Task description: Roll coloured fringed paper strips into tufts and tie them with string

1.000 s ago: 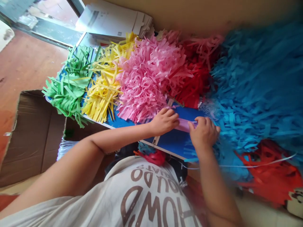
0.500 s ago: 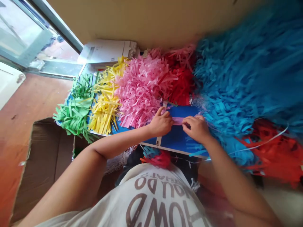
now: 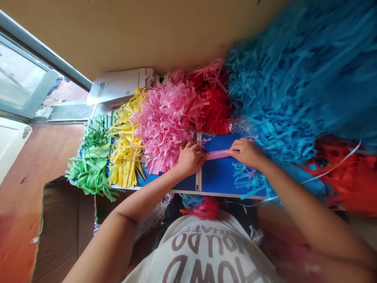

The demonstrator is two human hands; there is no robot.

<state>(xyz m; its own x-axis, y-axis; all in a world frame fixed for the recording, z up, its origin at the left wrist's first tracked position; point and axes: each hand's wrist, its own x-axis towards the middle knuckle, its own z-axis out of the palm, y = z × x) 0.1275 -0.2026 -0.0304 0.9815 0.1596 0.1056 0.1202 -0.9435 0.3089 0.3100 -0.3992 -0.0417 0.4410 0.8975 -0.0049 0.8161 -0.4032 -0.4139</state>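
A narrow pink paper strip [image 3: 217,155] lies stretched across the blue table top [image 3: 219,177]. My left hand [image 3: 191,158] is closed on the strip's left end, beside the pile of pink shredded paper [image 3: 166,122]. My right hand [image 3: 246,151] pinches the strip's right end, at the edge of a big heap of blue shredded paper [image 3: 294,86]. Both hands rest on the table.
Yellow [image 3: 127,149] and green [image 3: 92,161] fringed paper bundles lie left of the pink pile, red ones [image 3: 216,108] behind it. An open cardboard box [image 3: 64,228] sits on the floor at left. Flat white cartons [image 3: 118,84] lean at the wall. Red-orange shreds [image 3: 353,177] lie at right.
My hands have drawn apart, so more of the pink strip shows between them. The view has shifted, with the table now lower and further left in the picture.
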